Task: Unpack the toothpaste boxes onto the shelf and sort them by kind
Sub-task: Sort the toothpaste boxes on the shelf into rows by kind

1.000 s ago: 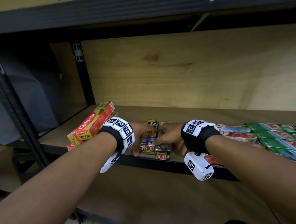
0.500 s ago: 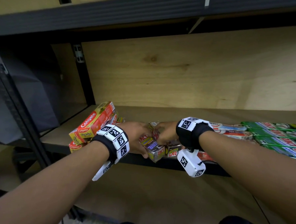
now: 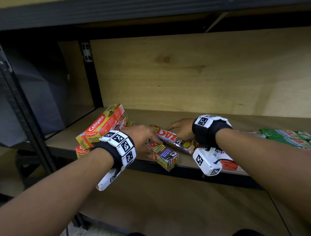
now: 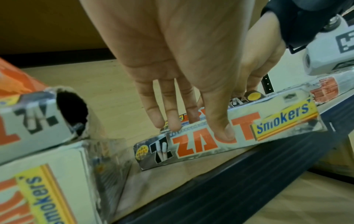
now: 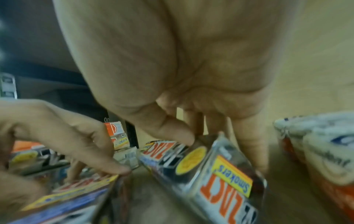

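Note:
Two silver ZACT Smokers toothpaste boxes lie near the front of the wooden shelf [image 3: 241, 121]. My left hand [image 3: 148, 141] grips the nearer ZACT box [image 3: 164, 156], with the thumb on its printed side [image 4: 210, 145] and the fingers over its top. My right hand [image 3: 178, 129] pinches the farther ZACT box [image 3: 175, 140], which lies aslant; thumb and fingers hold it [image 5: 210, 174] near its yellow dot. More ZACT boxes [image 4: 38, 121] sit left of my left hand [image 4: 197, 128], one with a torn end.
Orange Colgate boxes [image 3: 101, 126] are stacked at the shelf's left end. White and red boxes [image 3: 227, 161] lie under my right wrist, and green boxes [image 3: 296, 139] lie in a row further right. The dark shelf edge [image 3: 217, 177] runs below my hands.
The ZACT boxes, bunched side by side a second ago, have been drawn apart. My left hand pulled one toward the shelf front; my right hand turned the other aslant.

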### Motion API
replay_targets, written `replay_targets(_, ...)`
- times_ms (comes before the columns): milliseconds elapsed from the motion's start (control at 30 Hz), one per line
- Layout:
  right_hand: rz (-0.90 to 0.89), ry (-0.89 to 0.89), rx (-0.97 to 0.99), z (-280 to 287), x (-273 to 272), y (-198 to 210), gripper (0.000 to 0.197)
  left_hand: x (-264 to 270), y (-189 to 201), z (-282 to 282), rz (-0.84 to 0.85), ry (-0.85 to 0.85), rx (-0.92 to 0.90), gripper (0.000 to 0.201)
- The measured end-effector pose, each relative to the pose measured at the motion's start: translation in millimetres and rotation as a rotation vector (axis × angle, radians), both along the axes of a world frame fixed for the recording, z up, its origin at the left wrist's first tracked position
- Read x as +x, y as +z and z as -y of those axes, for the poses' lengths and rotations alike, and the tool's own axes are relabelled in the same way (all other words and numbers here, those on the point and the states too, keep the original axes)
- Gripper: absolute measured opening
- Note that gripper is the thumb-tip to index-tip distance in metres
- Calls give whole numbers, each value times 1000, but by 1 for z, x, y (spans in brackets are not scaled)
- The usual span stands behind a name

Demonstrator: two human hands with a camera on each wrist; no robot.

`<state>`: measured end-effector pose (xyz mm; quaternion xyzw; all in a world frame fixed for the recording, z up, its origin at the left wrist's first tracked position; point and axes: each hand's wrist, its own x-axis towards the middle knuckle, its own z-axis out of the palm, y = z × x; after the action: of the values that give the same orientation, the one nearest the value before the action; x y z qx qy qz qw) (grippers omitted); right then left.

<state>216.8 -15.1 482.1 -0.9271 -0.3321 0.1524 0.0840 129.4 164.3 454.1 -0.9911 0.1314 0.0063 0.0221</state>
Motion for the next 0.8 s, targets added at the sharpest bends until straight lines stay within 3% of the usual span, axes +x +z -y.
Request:
replay_targets(133, 137, -4, -9, 0, 16, -2, 49, 3, -4, -4, 26, -8, -35, 49)
replay_targets(267, 118, -24, -15, 1, 20, -3, 41, 6, -9, -8, 25, 6, -41, 52)
replay_targets(600, 127, -70, -29, -2, 19, -15, 68, 6, -7, -7, 0, 10, -43, 53)
replay_targets(800, 53, -89, 19, 2, 20, -10, 54, -1, -5, -4, 35, 3, -35, 52)
